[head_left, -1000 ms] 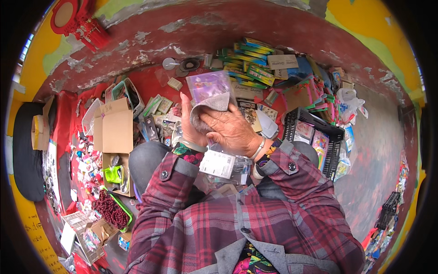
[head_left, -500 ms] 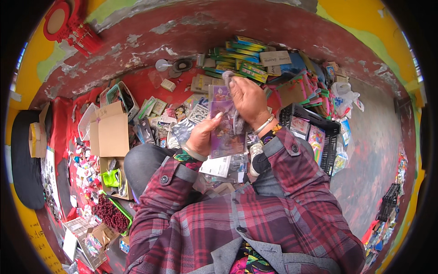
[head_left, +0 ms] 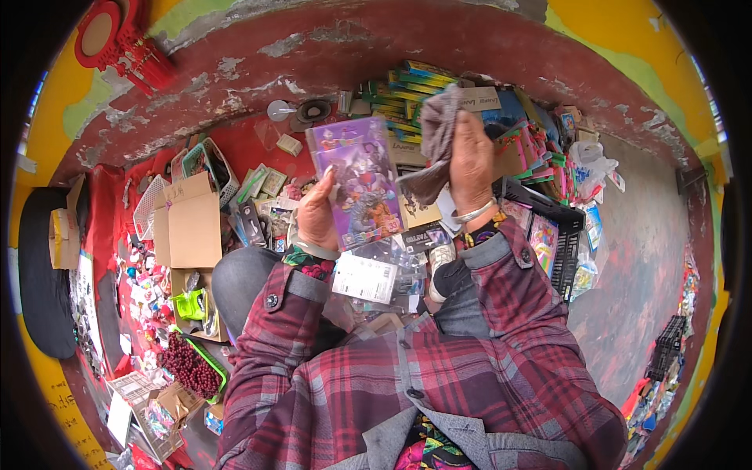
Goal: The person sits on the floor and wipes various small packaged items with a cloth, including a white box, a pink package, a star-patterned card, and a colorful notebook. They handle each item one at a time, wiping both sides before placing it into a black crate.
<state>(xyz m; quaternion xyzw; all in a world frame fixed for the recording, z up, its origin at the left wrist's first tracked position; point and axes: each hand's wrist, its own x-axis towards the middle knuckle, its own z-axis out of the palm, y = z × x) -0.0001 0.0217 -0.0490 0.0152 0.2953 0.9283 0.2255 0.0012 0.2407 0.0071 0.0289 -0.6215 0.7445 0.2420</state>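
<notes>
My left hand [head_left: 316,215] grips a purple picture booklet in a clear sleeve [head_left: 362,176] by its left edge, thumb on the front. Cartoon figures cover its face, which is tilted up. To its right, apart from it, my right hand [head_left: 471,164] is closed on a grey-brown cloth [head_left: 440,129] that hangs bunched from the fingers. Below the booklet, between my legs, lie a white printed card [head_left: 365,280] and clear plastic packets [head_left: 409,274].
Stacked green and yellow boxes [head_left: 407,90] lie by the far wall. A black crate [head_left: 565,254] with colourful packs stands at the right. On the left are an open cardboard box [head_left: 188,231], a white basket [head_left: 215,168] and a green tray of dark red beads [head_left: 190,368].
My right hand has drawn the cloth off the booklet and moved right. The left hand has shifted left with the booklet, whose front now shows more fully.
</notes>
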